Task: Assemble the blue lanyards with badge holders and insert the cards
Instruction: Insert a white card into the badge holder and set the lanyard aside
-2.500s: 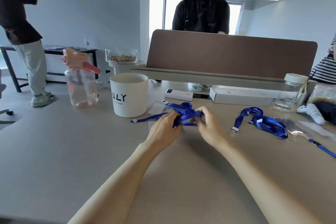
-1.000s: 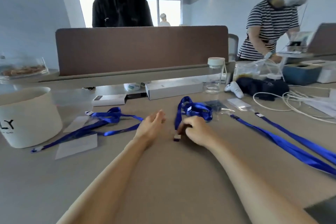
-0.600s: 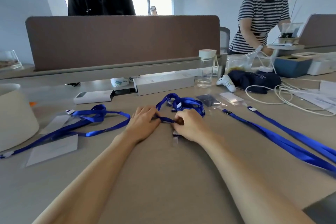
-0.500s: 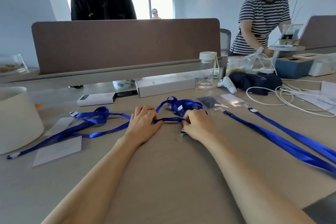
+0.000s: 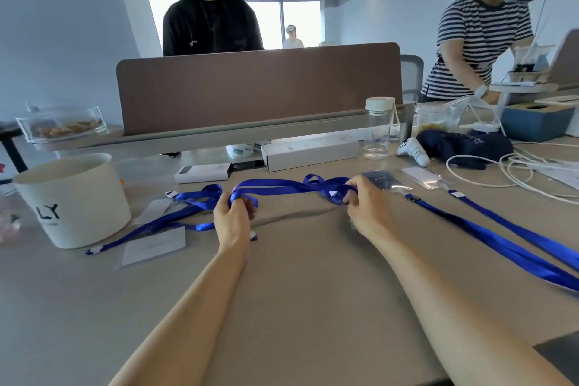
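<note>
Compared with half a second ago, both hands have drawn apart, stretching the blue lanyard (image 5: 275, 186) into a taut horizontal span across mid-frame, just above the table (image 5: 307, 285). Left hand (image 5: 233, 222) is closed around its looped end; right hand (image 5: 368, 210) pinches the bunched, still tangled end. The strap's long axis runs left to right between them, each hand equally near. Farther left lie a second lanyard (image 5: 175, 216) and a card (image 5: 153, 244); at right, a badge holder (image 5: 383, 180). The white cup (image 5: 75, 197) reads "LY".
</note>
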`<state>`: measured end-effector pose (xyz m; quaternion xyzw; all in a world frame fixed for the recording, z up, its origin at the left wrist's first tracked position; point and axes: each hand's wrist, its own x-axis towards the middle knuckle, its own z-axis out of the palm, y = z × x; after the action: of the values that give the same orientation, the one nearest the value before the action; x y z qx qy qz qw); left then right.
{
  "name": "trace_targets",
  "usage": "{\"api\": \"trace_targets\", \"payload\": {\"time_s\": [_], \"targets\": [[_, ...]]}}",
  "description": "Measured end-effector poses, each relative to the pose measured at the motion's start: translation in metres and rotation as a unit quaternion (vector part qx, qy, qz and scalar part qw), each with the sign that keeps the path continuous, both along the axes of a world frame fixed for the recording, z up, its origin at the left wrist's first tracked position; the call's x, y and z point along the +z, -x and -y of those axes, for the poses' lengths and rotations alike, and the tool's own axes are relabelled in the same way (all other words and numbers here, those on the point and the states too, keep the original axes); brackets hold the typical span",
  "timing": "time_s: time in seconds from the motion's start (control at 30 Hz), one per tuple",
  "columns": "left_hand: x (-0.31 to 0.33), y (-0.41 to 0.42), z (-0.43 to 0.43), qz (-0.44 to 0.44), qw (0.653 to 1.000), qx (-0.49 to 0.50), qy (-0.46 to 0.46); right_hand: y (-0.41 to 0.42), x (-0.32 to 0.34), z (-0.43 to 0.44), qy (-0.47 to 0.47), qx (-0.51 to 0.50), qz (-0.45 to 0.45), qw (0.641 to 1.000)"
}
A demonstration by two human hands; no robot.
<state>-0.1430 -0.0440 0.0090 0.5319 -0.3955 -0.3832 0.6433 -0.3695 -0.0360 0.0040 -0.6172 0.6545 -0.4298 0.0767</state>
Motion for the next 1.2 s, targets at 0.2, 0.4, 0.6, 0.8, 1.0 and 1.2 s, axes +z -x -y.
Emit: {"api": "trace_targets", "payload": {"time_s": [0.2, 0.4, 0.6, 0.8, 1.0, 1.2], "targets": [[0.004, -0.029, -0.035, 0.037, 0.999, 0.010, -0.038, -0.045, -0.001, -0.018, -0.008, 0.103, -0.013, 0.995], [0.006, -0.088, -0.068, 0.059, 0.997, 0.018, -0.039, -0.106, -0.002, -0.034, -0.054, 0.203, -0.047, 0.977], [0.004, -0.172, -0.090, 0.185, 0.980, 0.063, -0.026, -0.174, 0.005, -0.038, -0.109, 0.256, 0.021, 0.960], [-0.008, -0.233, -0.087, 0.353, 0.926, 0.123, -0.058, -0.245, 0.007, -0.030, -0.131, 0.324, 0.067, 0.935], [-0.014, -0.218, -0.066, 0.558, 0.817, 0.132, 0.063, -0.274, 0.002, -0.019, -0.104, 0.364, 0.035, 0.925], [-0.010, -0.188, -0.037, 0.553, 0.828, -0.024, 0.088, -0.264, -0.004, -0.010, -0.051, 0.331, 0.106, 0.936]]}}
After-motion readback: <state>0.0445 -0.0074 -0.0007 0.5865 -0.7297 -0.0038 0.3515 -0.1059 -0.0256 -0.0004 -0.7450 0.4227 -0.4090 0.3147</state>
